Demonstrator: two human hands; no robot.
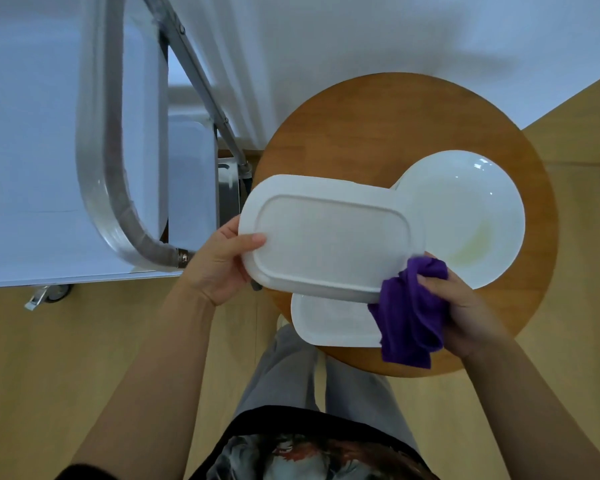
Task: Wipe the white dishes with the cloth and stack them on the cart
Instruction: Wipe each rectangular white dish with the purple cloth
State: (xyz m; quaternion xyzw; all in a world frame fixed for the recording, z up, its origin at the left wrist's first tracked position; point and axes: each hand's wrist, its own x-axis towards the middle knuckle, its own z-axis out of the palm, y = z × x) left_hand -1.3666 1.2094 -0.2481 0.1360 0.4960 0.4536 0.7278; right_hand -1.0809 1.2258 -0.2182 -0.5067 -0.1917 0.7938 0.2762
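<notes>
Three white dishes are in view, none on the cart (32, 168) yet. Our left hand (219, 268) grips the oblong dish (329, 237) upside down above the table (361, 140); our right hand (465, 310) bunches the purple cloth (413, 313) against its corner. A round plate (471, 216), faintly smeared, and another oblong dish (333, 323) wait below.

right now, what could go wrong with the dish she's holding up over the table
The left hand holds the rectangular dish by one short end only, so pressure from the purple cloth at the far corner could twist it loose. It hangs above the round plate and a second rectangular dish; a slip might chip them.
</notes>
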